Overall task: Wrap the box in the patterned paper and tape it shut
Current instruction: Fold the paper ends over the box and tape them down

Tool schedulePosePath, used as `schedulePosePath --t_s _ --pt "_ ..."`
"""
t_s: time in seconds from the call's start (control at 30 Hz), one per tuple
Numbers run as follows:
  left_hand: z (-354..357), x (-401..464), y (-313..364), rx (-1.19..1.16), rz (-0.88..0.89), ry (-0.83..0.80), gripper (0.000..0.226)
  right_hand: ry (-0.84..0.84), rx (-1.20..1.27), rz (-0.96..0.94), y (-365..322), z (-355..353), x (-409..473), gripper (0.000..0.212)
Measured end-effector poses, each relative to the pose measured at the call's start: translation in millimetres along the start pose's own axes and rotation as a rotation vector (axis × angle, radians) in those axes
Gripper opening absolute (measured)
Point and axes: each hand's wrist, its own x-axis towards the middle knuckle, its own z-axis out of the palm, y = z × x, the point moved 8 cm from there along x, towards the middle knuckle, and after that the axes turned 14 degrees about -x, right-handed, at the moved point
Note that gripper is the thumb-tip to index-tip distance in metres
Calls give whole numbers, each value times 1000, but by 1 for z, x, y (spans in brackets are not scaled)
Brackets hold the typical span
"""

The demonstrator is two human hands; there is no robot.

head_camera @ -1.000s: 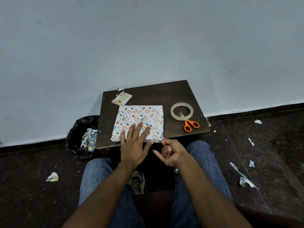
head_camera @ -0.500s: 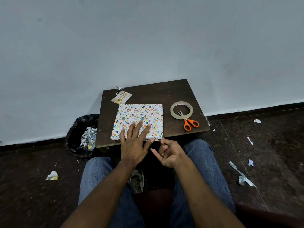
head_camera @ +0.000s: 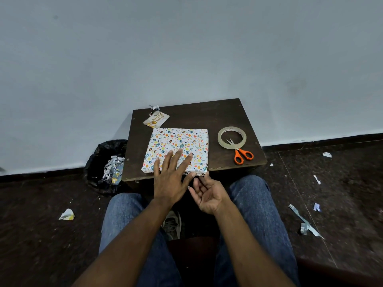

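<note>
The box (head_camera: 178, 141), covered in white paper with small coloured shapes, lies flat on the small dark table (head_camera: 211, 114). My left hand (head_camera: 172, 177) presses flat on the box's near part, fingers straight and spread. My right hand (head_camera: 208, 193) is palm up just below the box's near right corner, fingers loosely bent, fingertips by the near side of the box. Whether it holds a bit of tape I cannot tell. A roll of clear tape (head_camera: 232, 137) lies right of the box, with orange-handled scissors (head_camera: 241, 154) lying across its near rim.
A gift tag (head_camera: 156, 120) lies at the table's far left corner. A black bin bag (head_camera: 105, 164) with paper scraps stands on the floor to the left. Paper scraps (head_camera: 306, 224) litter the dark floor. My knees in jeans are under the table's near edge.
My right hand has opened from a curled pose and turned more palm up, its fingertips closer to the box's near side. The left hand stays pressed on the box.
</note>
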Motion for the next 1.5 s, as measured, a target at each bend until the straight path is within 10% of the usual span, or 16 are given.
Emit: schedulePosePath --t_s 0.57,1.07,1.5 --pt "2 1 -2 24 13 16 55 47 64 -296 4 3 10 6" --pt "0 0 -1 11 -3 14 58 280 -45 -308 -8 -11 1 25" --pt "-40 1 -67 -314 -330 206 74 594 -855 -626 -73 -1 -16 18"
